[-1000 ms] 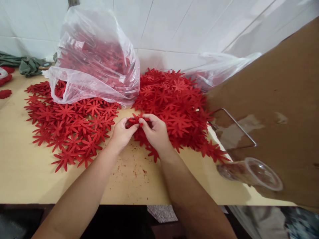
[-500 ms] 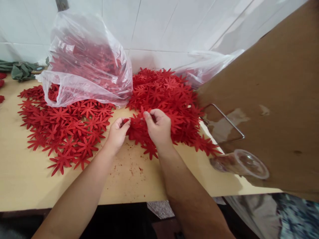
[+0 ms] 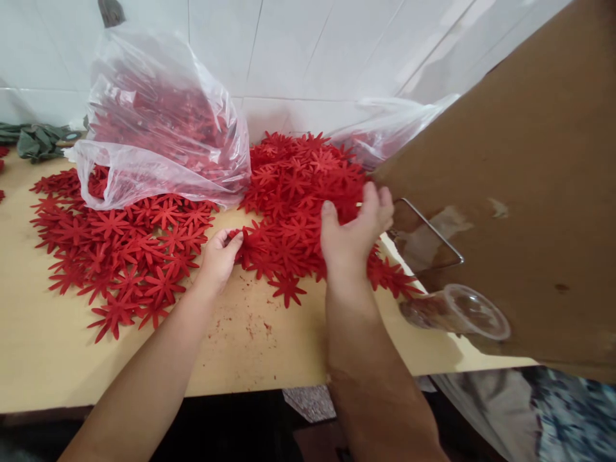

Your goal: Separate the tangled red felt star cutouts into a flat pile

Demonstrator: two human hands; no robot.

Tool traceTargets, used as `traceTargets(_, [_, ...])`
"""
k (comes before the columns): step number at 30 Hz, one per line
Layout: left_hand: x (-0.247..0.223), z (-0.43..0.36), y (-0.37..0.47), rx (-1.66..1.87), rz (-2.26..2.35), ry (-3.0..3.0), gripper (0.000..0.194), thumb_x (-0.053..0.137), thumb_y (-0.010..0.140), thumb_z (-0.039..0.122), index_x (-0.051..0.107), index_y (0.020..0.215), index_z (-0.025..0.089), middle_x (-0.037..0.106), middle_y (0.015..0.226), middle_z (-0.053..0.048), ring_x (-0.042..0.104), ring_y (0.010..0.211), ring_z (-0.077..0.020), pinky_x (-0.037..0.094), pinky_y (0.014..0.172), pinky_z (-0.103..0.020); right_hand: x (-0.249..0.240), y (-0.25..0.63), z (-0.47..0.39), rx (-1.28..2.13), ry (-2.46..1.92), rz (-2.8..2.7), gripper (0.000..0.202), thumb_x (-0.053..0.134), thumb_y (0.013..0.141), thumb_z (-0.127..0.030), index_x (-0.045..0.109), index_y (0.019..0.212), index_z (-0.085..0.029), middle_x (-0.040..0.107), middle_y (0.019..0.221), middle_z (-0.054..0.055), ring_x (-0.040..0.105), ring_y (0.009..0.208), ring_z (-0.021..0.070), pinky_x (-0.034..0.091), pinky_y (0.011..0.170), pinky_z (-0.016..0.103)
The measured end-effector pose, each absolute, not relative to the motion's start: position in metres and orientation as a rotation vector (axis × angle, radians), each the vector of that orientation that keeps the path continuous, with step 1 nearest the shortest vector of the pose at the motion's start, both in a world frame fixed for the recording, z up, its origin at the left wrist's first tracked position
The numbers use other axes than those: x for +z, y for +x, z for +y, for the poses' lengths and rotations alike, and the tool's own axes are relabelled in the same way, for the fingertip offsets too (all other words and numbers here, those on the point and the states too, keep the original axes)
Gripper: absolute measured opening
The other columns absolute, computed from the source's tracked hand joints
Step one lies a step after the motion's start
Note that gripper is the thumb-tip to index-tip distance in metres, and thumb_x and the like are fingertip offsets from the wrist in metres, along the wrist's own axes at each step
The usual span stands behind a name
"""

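Observation:
Red star-shaped felt pieces lie in a right heap [image 3: 293,186] and a left heap [image 3: 125,250] on the pale wooden table [image 3: 240,346]. At the front left edge of the right heap, my left hand [image 3: 220,256] pinches a red piece [image 3: 244,242] between thumb and fingers. My right hand [image 3: 353,224] hangs over the right side of that heap, its thumb and fingers spread, with nothing visible between them. A clear plastic bag [image 3: 163,128] filled with more red pieces rests behind and partly on the left heap.
A large brown board [image 3: 520,192] with a metal wire handle [image 3: 433,231] leans along the right side. A clear plastic cup [image 3: 452,311] lies tilted beside it. Another plastic bag [image 3: 385,135] sits behind the right heap; green fabric [image 3: 41,141] is at the back left.
My right hand has moved away from my left hand, rightward over the heap, and its fingers have opened. My left hand stays in nearly the same place, still pinching. The view has shifted slightly.

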State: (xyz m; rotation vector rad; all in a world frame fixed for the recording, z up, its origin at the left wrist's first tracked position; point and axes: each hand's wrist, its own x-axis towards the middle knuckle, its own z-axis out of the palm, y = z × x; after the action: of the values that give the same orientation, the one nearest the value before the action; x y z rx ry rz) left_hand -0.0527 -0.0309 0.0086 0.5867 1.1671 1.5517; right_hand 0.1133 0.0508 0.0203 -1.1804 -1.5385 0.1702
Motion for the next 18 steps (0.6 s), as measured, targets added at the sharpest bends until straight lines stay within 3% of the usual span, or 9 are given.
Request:
traceTargets(2, [0.008, -0.031, -0.054, 1.546, 1.167, 0.584, 0.007, 0.061, 0.068, 0.019, 0.058, 0.074, 0.015, 0.061, 0.069, 0.002, 0.054, 0.065, -0.0073, 0.042, 0.071, -0.023, 0.028, 0.099, 0.033, 0.081, -1.118, -1.649, 0.034, 0.056, 0.075, -0.038, 0.055, 0.104, -0.019, 0.048, 0.116, 0.014, 0.039, 0.117, 0.0300, 0.035, 0.093, 0.052])
traceTargets(4, [0.009, -0.030, -0.055, 1.542, 1.150, 0.578, 0.008, 0.061, 0.068, 0.018, 0.060, 0.075, 0.015, 0.062, 0.071, 0.002, 0.055, 0.067, -0.0078, 0.042, 0.072, -0.023, 0.032, 0.081, 0.017, 0.246, -0.946, -1.923, 0.024, 0.059, 0.075, -0.036, 0.060, 0.093, -0.020, 0.058, 0.098, 0.010, 0.051, 0.101, 0.0241, 0.041, 0.089, 0.044])
traceTargets(10, [0.011, -0.032, -0.056, 1.554, 1.089, 0.566, 0.011, 0.061, 0.069, 0.018, 0.063, 0.079, 0.015, 0.065, 0.079, 0.000, 0.057, 0.074, -0.0088, 0.042, 0.081, -0.025, 0.026, 0.061, 0.007, 0.569, -0.866, -2.147, 0.007, 0.055, 0.077, -0.020, 0.061, 0.079, -0.018, 0.059, 0.079, 0.005, 0.056, 0.076, 0.0160, 0.046, 0.073, 0.032])
traceTargets(13, [0.012, -0.034, -0.056, 1.485, 1.088, 0.563, 0.015, 0.063, 0.069, 0.022, 0.063, 0.082, 0.016, 0.065, 0.080, 0.000, 0.057, 0.074, -0.0095, 0.043, 0.082, -0.027, 0.025, 0.065, 0.012, 0.569, -0.919, -2.056, 0.008, 0.053, 0.078, -0.019, 0.057, 0.071, -0.018, 0.056, 0.071, 0.003, 0.053, 0.069, 0.0142, 0.043, 0.068, 0.029])
traceTargets(18, [0.013, -0.036, -0.056, 1.463, 1.047, 0.556, 0.021, 0.064, 0.068, 0.023, 0.064, 0.088, 0.018, 0.066, 0.087, -0.002, 0.058, 0.083, -0.0110, 0.043, 0.085, -0.028, 0.027, 0.066, 0.012, 0.483, -0.999, -1.999, 0.028, 0.053, 0.078, -0.028, 0.040, 0.056, -0.019, 0.042, 0.058, -0.002, 0.040, 0.056, 0.0110, 0.034, 0.057, 0.026])
